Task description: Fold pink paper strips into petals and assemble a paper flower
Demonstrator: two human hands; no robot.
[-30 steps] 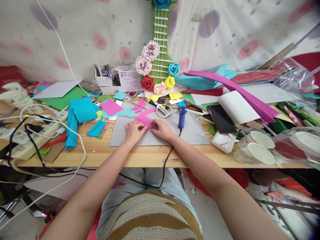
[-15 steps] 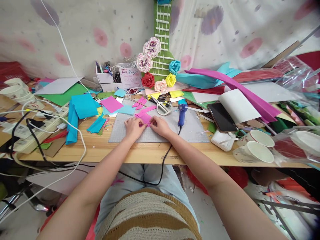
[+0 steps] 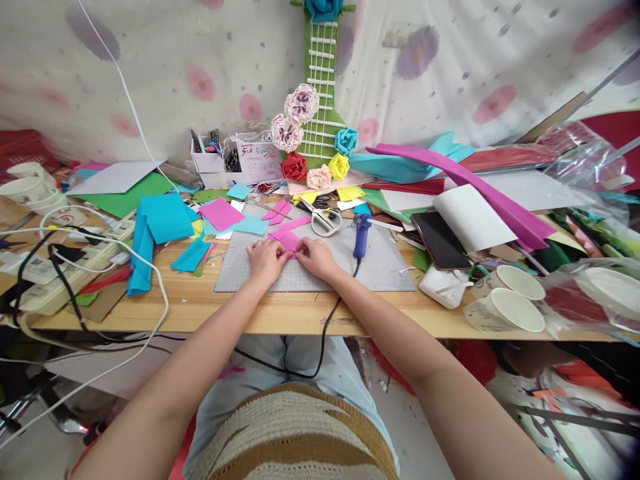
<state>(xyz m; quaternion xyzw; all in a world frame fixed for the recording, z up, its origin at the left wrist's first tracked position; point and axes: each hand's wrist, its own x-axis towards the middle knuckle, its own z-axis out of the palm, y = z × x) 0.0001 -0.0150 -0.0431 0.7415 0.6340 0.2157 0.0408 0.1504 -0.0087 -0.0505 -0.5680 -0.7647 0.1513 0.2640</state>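
Observation:
A small piece of pink paper (image 3: 286,241) lies on the grey cutting mat (image 3: 240,273), its near edge pinched between my two hands. My left hand (image 3: 267,259) grips it from the left with curled fingers. From the right, my right hand (image 3: 315,256) closes thumb and fingers on the same edge, and the two sets of fingertips almost meet. Just beyond the hands lie pink strips (image 3: 277,212) and scissors (image 3: 323,219) with light handles. A blue glue gun (image 3: 361,237) rests on the mat to the right of my right hand.
Blue paper (image 3: 167,219) and a power strip (image 3: 75,270) with tangled cables lie left. On the right are a phone (image 3: 441,240), a white box (image 3: 443,285) and paper cups (image 3: 505,310). A green guitar-shaped piece (image 3: 320,100) with paper flowers stands behind. The glue gun's black cable hangs over the edge.
The camera view has shifted slightly, so the table sits a little lower in the picture. Both hands keep their pinch on the pink paper, with only slight finger movement.

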